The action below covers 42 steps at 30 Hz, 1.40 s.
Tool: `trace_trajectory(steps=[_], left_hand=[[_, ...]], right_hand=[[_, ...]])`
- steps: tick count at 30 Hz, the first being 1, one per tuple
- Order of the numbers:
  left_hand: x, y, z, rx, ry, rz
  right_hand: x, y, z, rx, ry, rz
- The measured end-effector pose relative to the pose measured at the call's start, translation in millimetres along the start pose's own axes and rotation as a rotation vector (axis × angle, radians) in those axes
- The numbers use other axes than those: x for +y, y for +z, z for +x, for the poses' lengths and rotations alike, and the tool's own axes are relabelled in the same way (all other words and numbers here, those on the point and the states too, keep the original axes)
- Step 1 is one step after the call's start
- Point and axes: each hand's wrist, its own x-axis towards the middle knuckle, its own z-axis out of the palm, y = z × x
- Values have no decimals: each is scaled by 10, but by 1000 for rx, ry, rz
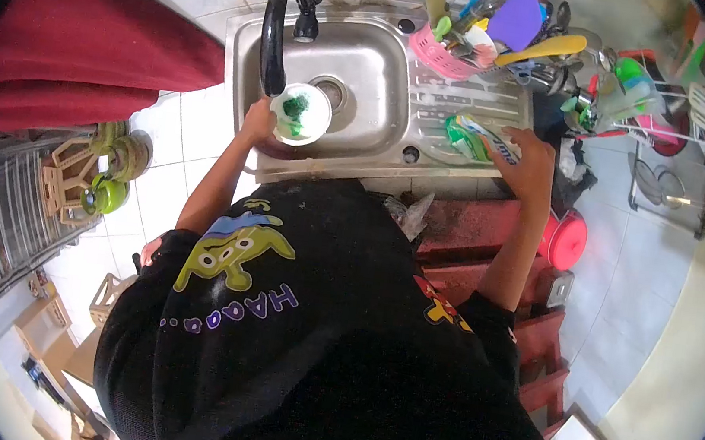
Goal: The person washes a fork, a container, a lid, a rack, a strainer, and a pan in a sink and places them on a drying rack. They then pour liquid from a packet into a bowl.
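At the left side of the sink (362,134), my left hand (260,122) grips the rim of a white bowl (317,119). Inside the bowl lie a dark green scouring pad (296,107) and some brighter green stuff, possibly part of a sponge or liquid. My right hand (529,164) is closed on the right end of a green and white plastic packet (470,138) on the ridged drainboard; the lettering on it is only partly readable. The fingertips lie over the packet's top side, and the thumb is hard to make out.
A black curved faucet (276,37) arches over the sink's left side. Behind the packet, a pink basket (445,57) holds several utensils, including a yellow spatula (541,50). A crowded dish rack (669,108) stands at right. A red curtain (85,50) hangs at left.
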Motion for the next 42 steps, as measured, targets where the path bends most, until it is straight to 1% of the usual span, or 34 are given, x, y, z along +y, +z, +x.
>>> trace_trajectory(steps=[1, 3, 4, 6, 7, 8, 10, 11, 13, 14, 15, 16, 18, 21, 24, 25, 26, 27, 28, 30, 32, 33, 36, 38, 39, 42], left_hand=[[14, -27, -40, -44, -82, -77], [283, -210, -121, -132, -250, -238], [305, -236, -148, -139, -266, -261], [316, -300, -189, -138, -299, -314], [571, -505, -244, -161, -281, -319], [597, -582, -297, -126, -238, -299], [737, -857, -397, -141, -198, -326], [643, -934, -417, -201, -145, -340], [677, -1197, -540, -176, -135, -427], [642, -1323, -593, -173, -126, -471], [608, -1474, -655, -160, -126, -439], [491, -1607, -712, -141, -95, -427], [349, -1945, -883, -106, -107, -493], [-103, -2438, -1171, -27, -111, -480], [-654, -2812, -1486, 31, -187, -554], [-825, -2874, -1590, 69, -203, -562], [-1032, -2996, -1696, 126, -218, -558], [-1309, -3014, -1810, 206, -199, -477], [-1378, -3189, -1957, 188, -335, -572], [-1683, -3363, -2229, 281, -386, -532], [-1807, -3591, -2469, 330, -484, -615], [-1894, -3670, -2591, 372, -501, -611], [-2144, -3874, -2975, 486, -569, -603], [-2227, -4034, -3201, 557, -617, -588], [-2188, -3922, -3179, 608, -654, -597], [-2207, -4009, -3434, 674, -680, -606]], right_hand=[[-21, -11, 5, -42, 21, 14], [-85, -10, -25, 120, -47, -48], [-133, -28, -39, 200, -85, -80], [-457, -273, -9, 357, -152, -52], [-628, -343, -15, 430, -185, -34], [-739, -291, -45, 478, -217, 65], [-993, -64, -91, 579, -278, 272], [-1202, 78, -78, 542, -289, 415], [-1730, 350, 24, 274, -295, 562], [-1917, 564, 80, 151, -366, 558], [-2149, 721, 143, 28, -436, 547], [-2409, 823, 172, -1, -464, 570], [-3001, 939, 180, -63, -508, 615], [-3802, 1116, 186, -104, -480, 715], [-4474, 1229, 286, -109, -524, 670], [-4585, 1313, 343, -97, -534, 620], [-4742, 1363, 413, -65, -561, 596], [-4902, 1392, 462, -22, -594, 582], [-5065, 1395, 519, 23, -626, 574], [-5385, 1340, 649, -36, -640, 555], [-5635, 1397, 790, -100, -667, 554], [-5775, 1445, 853, -140, -682, 549], [-6286, 1642, 1024, -218, -809, 546], [-6706, 1615, 1090, -237, -914, 500], [-6703, 1692, 1187, -235, -965, 494], [-7126, 1672, 1174, -285, -1018, 555]])
